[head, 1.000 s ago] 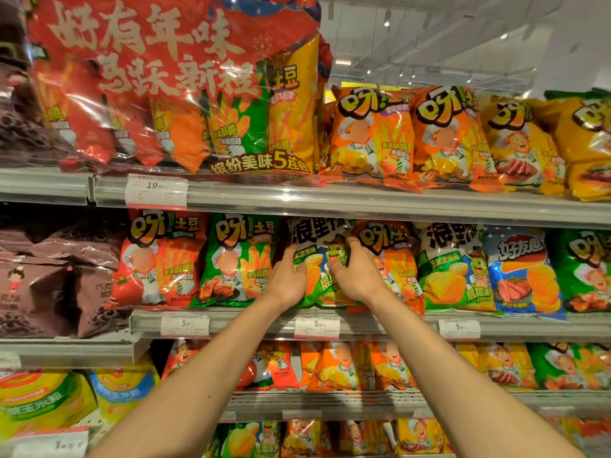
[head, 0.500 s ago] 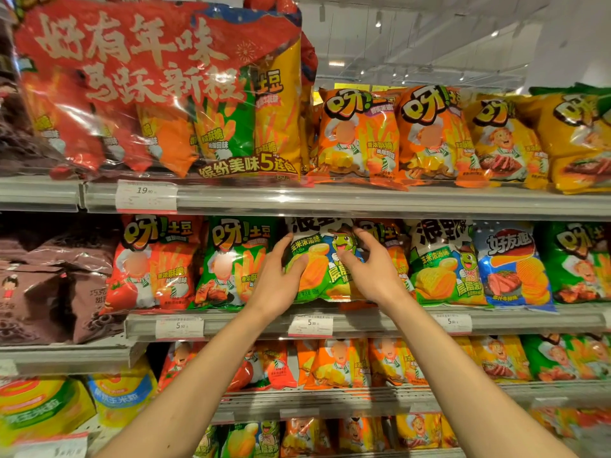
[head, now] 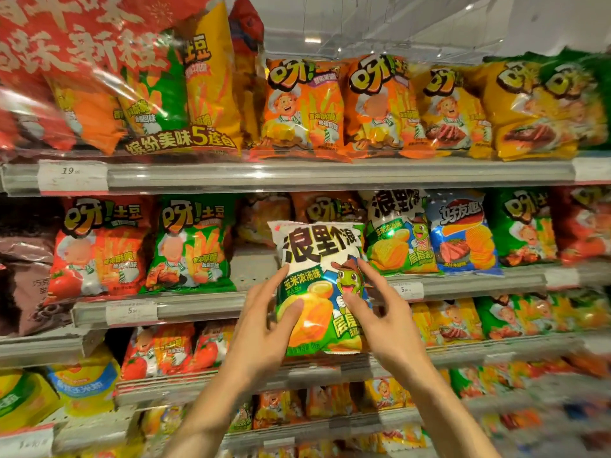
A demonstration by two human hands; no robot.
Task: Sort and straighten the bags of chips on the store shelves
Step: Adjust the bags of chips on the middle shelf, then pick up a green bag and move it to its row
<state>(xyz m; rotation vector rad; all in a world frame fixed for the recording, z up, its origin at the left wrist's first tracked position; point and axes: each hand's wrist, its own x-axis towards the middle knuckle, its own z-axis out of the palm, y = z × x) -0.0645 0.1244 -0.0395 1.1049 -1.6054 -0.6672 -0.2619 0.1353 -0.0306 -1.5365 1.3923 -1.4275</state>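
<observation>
Chip bag: white and green bag (head: 319, 285) is standing upright in front of the middle shelf (head: 198, 307), clear of the row, held between both hands.
Left hand: left hand (head: 264, 328) is gripping the bag's left edge, thumb lying across the front, fingers (head: 281, 282) curling round the side.
Right hand: right hand (head: 380, 322) is gripping the bag's right edge, thumb pressing on the front, fingers (head: 373, 276) spread along the side.
Gap: bare stretch of the middle shelf is showing behind the held bag, just right of the green bag (head: 191, 246).
Twin bag: matching white and green bag (head: 398, 233) is standing on the middle shelf, just right of the held one.
Blue bag: blue bag (head: 463, 233) is sitting beside the twin, further right.
Price tag: price tag (head: 130, 312) is hanging on the middle shelf's front edge, left of the hands.
</observation>
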